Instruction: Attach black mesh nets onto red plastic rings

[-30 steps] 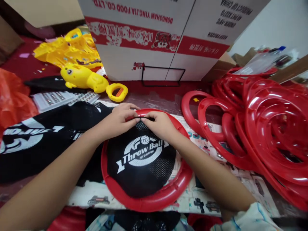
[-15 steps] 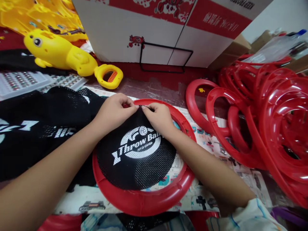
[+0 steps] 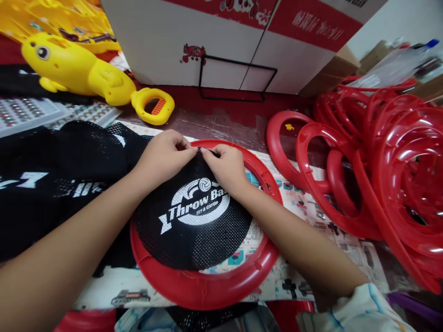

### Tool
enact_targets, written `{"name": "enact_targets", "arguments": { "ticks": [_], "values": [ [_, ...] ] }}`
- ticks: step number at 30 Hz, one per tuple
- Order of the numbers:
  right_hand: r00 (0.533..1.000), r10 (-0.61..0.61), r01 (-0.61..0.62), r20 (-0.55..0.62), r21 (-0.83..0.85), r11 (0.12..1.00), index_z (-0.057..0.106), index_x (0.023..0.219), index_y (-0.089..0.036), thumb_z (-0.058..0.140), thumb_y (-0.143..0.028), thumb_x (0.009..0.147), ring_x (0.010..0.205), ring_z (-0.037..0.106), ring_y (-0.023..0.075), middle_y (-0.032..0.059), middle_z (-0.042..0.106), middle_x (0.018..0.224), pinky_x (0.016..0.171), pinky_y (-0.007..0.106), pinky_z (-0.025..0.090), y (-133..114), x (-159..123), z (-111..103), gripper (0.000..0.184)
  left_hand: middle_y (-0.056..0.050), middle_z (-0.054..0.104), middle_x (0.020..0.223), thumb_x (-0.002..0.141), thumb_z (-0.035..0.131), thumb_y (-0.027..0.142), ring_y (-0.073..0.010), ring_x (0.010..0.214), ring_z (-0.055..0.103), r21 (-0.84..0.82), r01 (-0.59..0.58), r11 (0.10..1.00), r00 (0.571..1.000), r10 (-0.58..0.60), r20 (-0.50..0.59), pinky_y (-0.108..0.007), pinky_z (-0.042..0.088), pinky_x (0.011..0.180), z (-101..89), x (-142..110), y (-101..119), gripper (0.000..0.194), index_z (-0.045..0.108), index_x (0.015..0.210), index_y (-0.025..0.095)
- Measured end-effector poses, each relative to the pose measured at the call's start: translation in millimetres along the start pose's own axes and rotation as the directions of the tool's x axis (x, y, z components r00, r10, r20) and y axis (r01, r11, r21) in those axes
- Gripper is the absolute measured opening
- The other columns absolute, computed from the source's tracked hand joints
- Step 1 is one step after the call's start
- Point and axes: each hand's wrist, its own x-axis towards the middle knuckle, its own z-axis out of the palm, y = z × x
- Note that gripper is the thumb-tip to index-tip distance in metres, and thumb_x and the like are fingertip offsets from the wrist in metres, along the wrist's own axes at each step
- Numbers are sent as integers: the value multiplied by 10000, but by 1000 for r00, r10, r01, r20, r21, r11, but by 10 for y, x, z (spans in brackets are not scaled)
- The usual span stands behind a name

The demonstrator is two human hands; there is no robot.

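A red plastic ring [image 3: 207, 288] lies flat in front of me on printed paper. Over it sits a round black mesh net [image 3: 194, 230] with a white "Throw Ball" logo. My left hand [image 3: 162, 157] and my right hand [image 3: 223, 166] meet at the ring's far edge. Both pinch the top rim of the net, fingertips almost touching, holding it against the ring.
A heap of black mesh nets [image 3: 51, 180] lies at the left. Several loose red rings [image 3: 380, 170] are piled at the right. A yellow toy [image 3: 79, 76] and a tray of small parts [image 3: 24, 113] sit at the back left, beside a white and red cardboard box [image 3: 221, 41].
The view has tipped down and closer, so everything sits higher in frame. Both hands stay pinched on the net's top edge, shifted slightly left along the ring.
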Motion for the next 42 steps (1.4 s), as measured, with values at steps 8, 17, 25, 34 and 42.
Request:
{"name": "enact_targets", "arguments": {
  "ticks": [8, 17, 25, 34, 42],
  "values": [
    [999, 37, -36, 28, -51, 998, 464, 559, -182, 612, -338, 868, 564, 419, 109, -36, 445, 539, 559, 267, 256, -68, 0, -42, 377, -15, 572, 634, 738, 571, 381, -184, 635, 495, 36, 28, 999, 998, -30, 52, -309, 344, 608, -45, 6, 50, 199, 581, 661, 199],
    [990, 40, -13, 132, -203, 979, 487, 520, -181, 624, -303, 833, 522, 393, 108, -30, 462, 508, 531, 288, 227, -166, -91, -188, 363, -24, 478, 798, 717, 583, 293, -184, 817, 505, -46, -197, 979, 979, 195, -54, -304, 438, 734, 45, -132, -70, 132, 564, 644, 184],
    [981, 61, -14, 184, -247, 969, 638, 652, -162, 623, -248, 861, 585, 482, 118, 10, 630, 647, 560, 268, 276, -148, -367, -438, 226, -59, 537, 893, 762, 528, 281, -233, 961, 539, -10, -335, 942, 940, 335, 61, -355, 482, 835, 109, -269, -29, 123, 593, 785, 180],
    [982, 21, 19, 190, -207, 978, 665, 749, -164, 554, -207, 911, 624, 527, 124, 11, 658, 694, 598, 253, 325, -13, -469, -564, 201, -109, 586, 1122, 927, 408, 191, -197, 1022, 587, -53, -654, 755, 747, 655, 112, -341, 501, 911, 178, -303, -77, 265, 646, 1030, 140],
    [998, 26, -10, 65, -238, 971, 579, 650, -167, 561, -227, 891, 562, 473, 112, -5, 595, 607, 574, 260, 276, 2, -414, -465, 249, -151, 566, 1212, 926, 426, 191, -255, 1093, 583, 18, -677, 736, 732, 671, 117, -418, 519, 939, 176, -321, -113, 336, 696, 1120, 141]
  ]
}}
